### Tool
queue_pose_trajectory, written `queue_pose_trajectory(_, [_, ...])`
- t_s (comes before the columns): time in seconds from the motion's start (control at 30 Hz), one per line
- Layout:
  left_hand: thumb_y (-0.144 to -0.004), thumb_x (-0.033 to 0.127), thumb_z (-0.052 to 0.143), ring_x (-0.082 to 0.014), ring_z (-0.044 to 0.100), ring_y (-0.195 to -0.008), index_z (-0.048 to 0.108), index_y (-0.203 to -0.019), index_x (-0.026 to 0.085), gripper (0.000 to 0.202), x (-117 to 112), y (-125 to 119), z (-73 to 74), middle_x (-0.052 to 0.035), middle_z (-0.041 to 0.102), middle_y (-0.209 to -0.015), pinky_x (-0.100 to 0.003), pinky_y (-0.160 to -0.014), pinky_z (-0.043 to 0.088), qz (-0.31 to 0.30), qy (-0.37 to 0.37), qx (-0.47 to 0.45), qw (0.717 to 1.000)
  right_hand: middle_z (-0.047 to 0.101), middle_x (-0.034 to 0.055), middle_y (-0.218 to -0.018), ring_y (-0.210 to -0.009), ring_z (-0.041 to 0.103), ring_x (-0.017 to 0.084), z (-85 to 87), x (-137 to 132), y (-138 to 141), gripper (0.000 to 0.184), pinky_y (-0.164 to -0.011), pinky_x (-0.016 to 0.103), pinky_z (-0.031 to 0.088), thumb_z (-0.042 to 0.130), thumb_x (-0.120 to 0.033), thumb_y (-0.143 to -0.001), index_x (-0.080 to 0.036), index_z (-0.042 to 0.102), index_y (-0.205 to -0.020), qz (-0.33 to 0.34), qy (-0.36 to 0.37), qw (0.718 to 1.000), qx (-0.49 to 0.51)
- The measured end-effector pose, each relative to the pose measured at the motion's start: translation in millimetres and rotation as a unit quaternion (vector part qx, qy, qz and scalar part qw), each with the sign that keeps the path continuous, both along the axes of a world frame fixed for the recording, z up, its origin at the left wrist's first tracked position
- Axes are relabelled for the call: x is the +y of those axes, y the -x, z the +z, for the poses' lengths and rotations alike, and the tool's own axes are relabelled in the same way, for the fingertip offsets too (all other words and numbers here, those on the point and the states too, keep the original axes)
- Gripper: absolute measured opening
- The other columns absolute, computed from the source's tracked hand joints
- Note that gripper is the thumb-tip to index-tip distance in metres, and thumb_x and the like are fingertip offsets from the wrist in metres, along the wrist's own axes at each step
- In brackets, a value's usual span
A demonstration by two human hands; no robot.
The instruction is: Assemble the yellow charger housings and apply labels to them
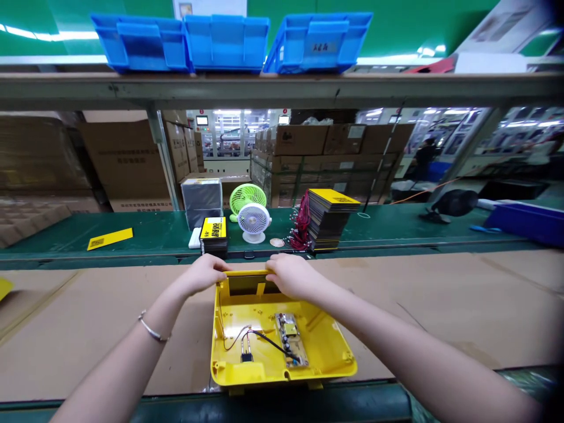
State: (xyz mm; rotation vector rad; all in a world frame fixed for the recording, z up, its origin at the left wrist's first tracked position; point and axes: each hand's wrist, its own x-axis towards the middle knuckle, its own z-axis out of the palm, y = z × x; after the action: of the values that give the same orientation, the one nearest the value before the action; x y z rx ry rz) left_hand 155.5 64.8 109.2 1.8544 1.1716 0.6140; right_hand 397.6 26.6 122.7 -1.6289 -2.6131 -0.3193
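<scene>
A yellow plastic housing [247, 317] lies with its hollow side up on the cardboard-covered bench in front of me. Inside it sit a green-brown circuit board [291, 341] with soldered parts, a small black socket [247, 356] and thin black wires. My left hand [204, 275] grips the far left corner, fingers curled over the rim. Farther right on the same far wall, my right hand [288, 275] has its fingers bent over the edge. Between the hands a dark panel [242, 286] shows at openings in that wall. The fingertips behind the wall are hidden.
Behind the housing, a green shelf holds a short stack of yellow labels [214, 228], a white fan [254, 222], a green fan [247, 197], red wires [301, 223] and a taller stack of yellow-topped plates [331, 217]. Blue bins [227, 44] stand on the overhead rack.
</scene>
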Motion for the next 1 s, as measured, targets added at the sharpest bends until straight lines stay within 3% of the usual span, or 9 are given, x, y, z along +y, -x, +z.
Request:
queue_pose_trajectory(0.1, [-0.052,0.014,0.056,-0.0174,0.059,-0.058,0.071,-0.065,0.014,0.020,16,2,4.8,-0.0042,0.067,-0.064,-0.024,-0.051,0.046,-0.036,0.025,0.060,0.997,0.066,0.0065,-0.076,-0.070,0.061,0.021,0.3,6,-7,0.009,-0.058,0.025,0.039,0.061,-0.025,-0.078,-0.018,0.066,-0.078,-0.017,0.013,1.000,-0.003])
queue_pose_trajectory(0.2, [-0.046,0.010,0.054,-0.0155,0.055,-0.050,0.067,-0.058,0.015,0.019,24,-4,5.8,-0.0024,0.063,-0.057,-0.023,-0.046,0.042,-0.048,0.021,0.103,0.993,0.066,0.0058,-0.071,-0.065,0.061,0.020,-0.4,9,-12,0.007,-0.054,0.025,0.036,0.061,-0.021,-0.076,-0.018,0.066,-0.071,-0.026,0.012,1.000,0.001])
queue_pose_trajectory(0.37, [-0.047,0.008,0.051,-0.0182,0.056,-0.052,0.063,-0.056,0.017,0.018,6,-8,24.9,-0.0032,0.063,-0.057,-0.025,-0.046,0.039,-0.030,-0.057,0.127,0.990,0.065,0.0046,-0.074,-0.073,0.060,0.019,15.2,-4,-15,0.013,-0.059,0.025,0.037,0.058,-0.023,-0.080,-0.018,0.066,-0.071,-0.022,-0.011,0.999,0.022])
queue_pose_trajectory(0.5, [-0.056,0.009,0.046,-0.0213,0.059,-0.069,0.064,-0.068,0.019,0.024,-27,-3,47.3,-0.0038,0.065,-0.073,-0.029,-0.058,0.042,0.015,-0.160,0.117,0.980,0.063,0.0057,-0.088,-0.087,0.055,0.019,32.2,-27,-21,0.021,-0.068,0.026,0.038,0.045,-0.018,-0.087,-0.018,0.066,-0.086,0.014,-0.109,0.993,0.048])
queue_pose_trajectory(0.63, [-0.063,0.008,0.046,-0.0227,0.057,-0.091,0.061,-0.083,0.023,0.028,-55,6,48.6,-0.0027,0.064,-0.095,-0.034,-0.080,0.043,0.010,-0.278,0.145,0.949,0.061,0.0071,-0.081,-0.078,0.050,0.018,25.2,-48,-31,0.026,-0.067,0.029,0.038,0.039,-0.015,-0.090,-0.017,0.066,-0.090,0.100,-0.190,0.975,0.053])
queue_pose_trajectory(0.77, [-0.070,0.020,0.057,-0.0268,0.039,-0.124,0.057,-0.098,0.024,0.028,-65,15,37.8,-0.0041,0.046,-0.132,-0.040,-0.103,0.032,-0.100,-0.158,0.141,0.972,0.059,0.0047,-0.076,-0.071,0.050,0.017,9.1,-58,-39,0.020,-0.061,0.029,0.038,0.048,-0.029,-0.090,-0.019,0.066,-0.086,0.166,-0.084,0.977,0.107])
queue_pose_trajectory(0.83, [-0.069,0.034,0.065,-0.0286,0.024,-0.133,0.054,-0.109,0.025,0.043,-59,14,32.5,-0.0047,0.032,-0.144,-0.043,-0.108,0.024,-0.126,-0.094,0.113,0.981,0.060,0.0036,-0.078,-0.074,0.052,0.016,6.3,-53,-41,0.020,-0.065,0.029,0.041,0.054,-0.036,-0.087,-0.021,0.066,-0.082,0.159,-0.027,0.969,0.185])
queue_pose_trajectory(0.9, [-0.069,0.040,0.067,-0.0291,0.020,-0.135,0.050,-0.118,0.025,0.054,-47,8,26.1,-0.0059,0.027,-0.147,-0.045,-0.110,0.018,-0.068,-0.079,0.073,0.992,0.062,0.0043,-0.089,-0.088,0.054,0.019,5.4,-40,-43,0.018,-0.079,0.032,0.043,0.060,-0.039,-0.083,-0.023,0.067,-0.086,0.102,-0.005,0.959,0.263])
queue_pose_trajectory(1.0, [-0.066,0.037,0.071,-0.0319,0.038,-0.125,0.050,-0.119,0.023,0.058,-21,-10,13.0,-0.0109,0.041,-0.137,-0.047,-0.105,0.029,0.084,-0.015,-0.053,0.995,0.056,0.0077,-0.118,-0.113,0.047,0.027,0.1,-7,-45,0.044,-0.100,0.044,0.034,0.072,-0.041,-0.069,-0.024,0.063,-0.108,-0.056,0.015,0.922,0.383])
